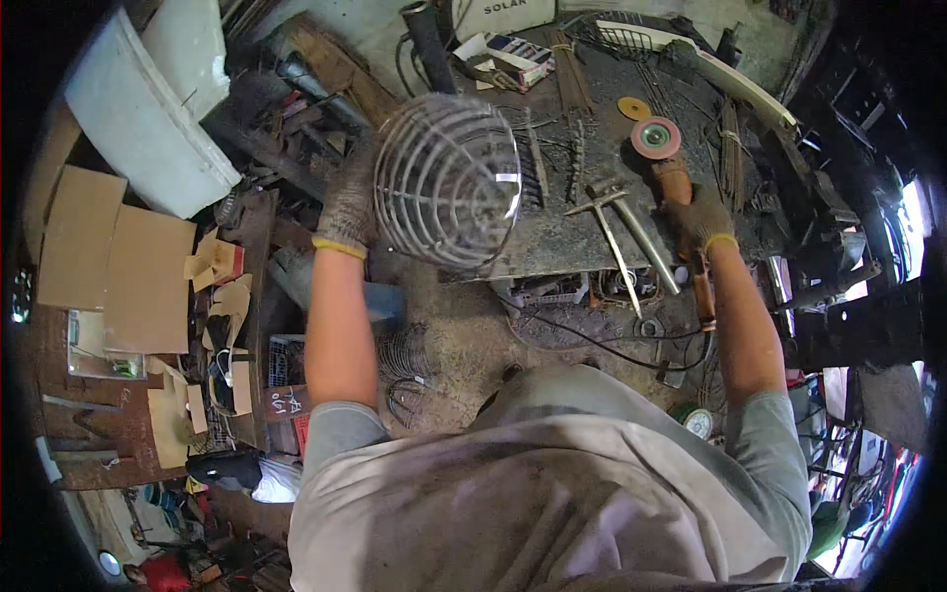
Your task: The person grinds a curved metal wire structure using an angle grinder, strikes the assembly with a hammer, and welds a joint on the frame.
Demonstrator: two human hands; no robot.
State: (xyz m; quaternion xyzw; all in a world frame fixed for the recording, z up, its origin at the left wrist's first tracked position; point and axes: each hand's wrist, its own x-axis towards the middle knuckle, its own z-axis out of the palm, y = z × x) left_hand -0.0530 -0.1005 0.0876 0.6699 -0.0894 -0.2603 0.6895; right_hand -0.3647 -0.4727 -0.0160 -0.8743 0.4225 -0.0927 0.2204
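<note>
My left hand (347,202), in a worn knit glove with a yellow cuff, is closed on the left rim of a round wire basket (449,183). The basket is dome-shaped, with ringed metal wires slightly smeared by motion, and is held up at the table's left end. My right hand (702,219), gloved the same way, is wrapped around an orange angle grinder (675,183). A pinkish disc (657,138) sits on the grinder's head, facing up. The grinder is over the right part of the dark worktable (552,259), apart from the basket. Its black cord (602,352) loops below.
A chipping hammer (614,232) and a metal hammer (646,242) lie between basket and grinder. Behind are a yellow disc (633,108), bundled rods (570,79) and an open carton (505,61). Cardboard (148,261) and scrap crowd the left. Wire coils (404,360) lie on the floor.
</note>
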